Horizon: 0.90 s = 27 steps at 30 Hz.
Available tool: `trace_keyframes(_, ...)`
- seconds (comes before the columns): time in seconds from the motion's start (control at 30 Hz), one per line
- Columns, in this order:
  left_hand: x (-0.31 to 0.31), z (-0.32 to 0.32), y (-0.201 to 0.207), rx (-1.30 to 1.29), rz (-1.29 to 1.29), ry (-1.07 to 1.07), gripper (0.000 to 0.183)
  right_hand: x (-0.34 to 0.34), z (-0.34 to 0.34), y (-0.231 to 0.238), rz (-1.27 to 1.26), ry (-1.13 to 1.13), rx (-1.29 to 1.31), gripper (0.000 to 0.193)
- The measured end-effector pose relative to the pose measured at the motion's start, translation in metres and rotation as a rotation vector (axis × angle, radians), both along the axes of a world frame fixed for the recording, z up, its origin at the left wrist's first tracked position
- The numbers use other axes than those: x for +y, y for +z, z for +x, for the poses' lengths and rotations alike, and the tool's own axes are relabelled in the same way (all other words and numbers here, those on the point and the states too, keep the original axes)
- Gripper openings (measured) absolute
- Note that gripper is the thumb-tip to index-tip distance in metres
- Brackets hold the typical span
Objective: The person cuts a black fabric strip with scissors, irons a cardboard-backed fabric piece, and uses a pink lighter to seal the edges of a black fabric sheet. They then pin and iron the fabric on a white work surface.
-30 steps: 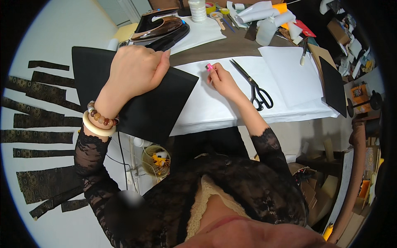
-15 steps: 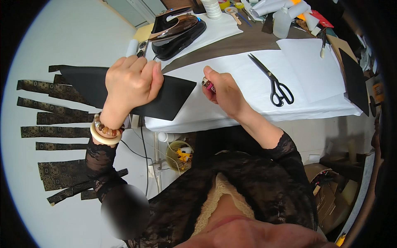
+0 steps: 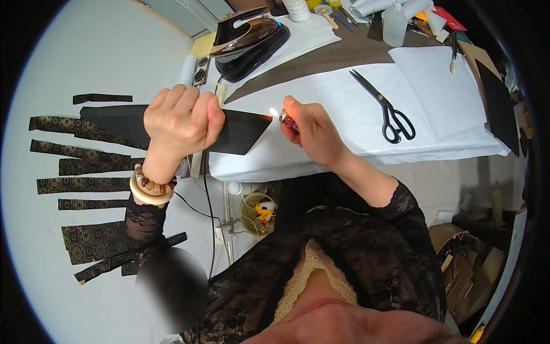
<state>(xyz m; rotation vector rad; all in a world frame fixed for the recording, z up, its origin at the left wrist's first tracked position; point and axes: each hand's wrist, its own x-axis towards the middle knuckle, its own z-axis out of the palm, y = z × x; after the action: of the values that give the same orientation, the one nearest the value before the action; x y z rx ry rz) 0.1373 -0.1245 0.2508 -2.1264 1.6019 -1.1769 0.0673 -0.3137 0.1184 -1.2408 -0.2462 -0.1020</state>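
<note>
My left hand point(image 3: 182, 121) is closed in a fist around a long black strip of fabric or sheet point(image 3: 243, 129), holding it up in the air. One end of the strip reaches right to a pointed corner; the other stretches left past my wrist. In my right hand point(image 3: 315, 133) is a pink lighter point(image 3: 288, 121) with a metal top. A small flame point(image 3: 274, 112) burns at the lighter, right by the strip's pointed corner, which glows reddish. Black-handled scissors point(image 3: 389, 109) lie partly open on the white-covered table point(image 3: 275, 163), to the right of my right hand.
A steam iron point(image 3: 249, 43) stands on its base at the back left. White sheets point(image 3: 438, 89), a clear bottle point(image 3: 395, 26) and a brush point(image 3: 454, 60) lie to the right. Patterned dark strips point(image 3: 83, 185) hang on the left wall. A bin point(image 3: 252, 215) stands below.
The lighter has been lit; a flame now shows at the strip's corner. The strip's lower edge has tilted up slightly, and both hands stay nearly in place.
</note>
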Motion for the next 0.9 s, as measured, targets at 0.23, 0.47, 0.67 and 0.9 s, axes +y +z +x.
trace_keyframes(0.23, 0.001, 0.001, 0.000, 0.007, 0.010, 0.010, 0.025, 0.003, -0.004, 0.000, -0.042, 0.014, -0.012, 0.059)
trace_keyframes(0.47, 0.002, 0.001, -0.001, 0.025, 0.003, 0.000, 0.023, 0.002, -0.005, 0.004, -0.034, -0.003, -0.032, 0.060)
trace_keyframes(0.67, 0.003, -0.001, 0.000, 0.059, -0.021, -0.047, 0.020, -0.001, 0.007, -0.003, -0.052, 0.210, -0.016, 0.054)
trace_keyframes(0.9, 0.013, -0.001, 0.002, 0.059, -0.028, -0.148, 0.022, -0.007, 0.013, 0.007, 0.161, 0.714, 0.173, 0.035)
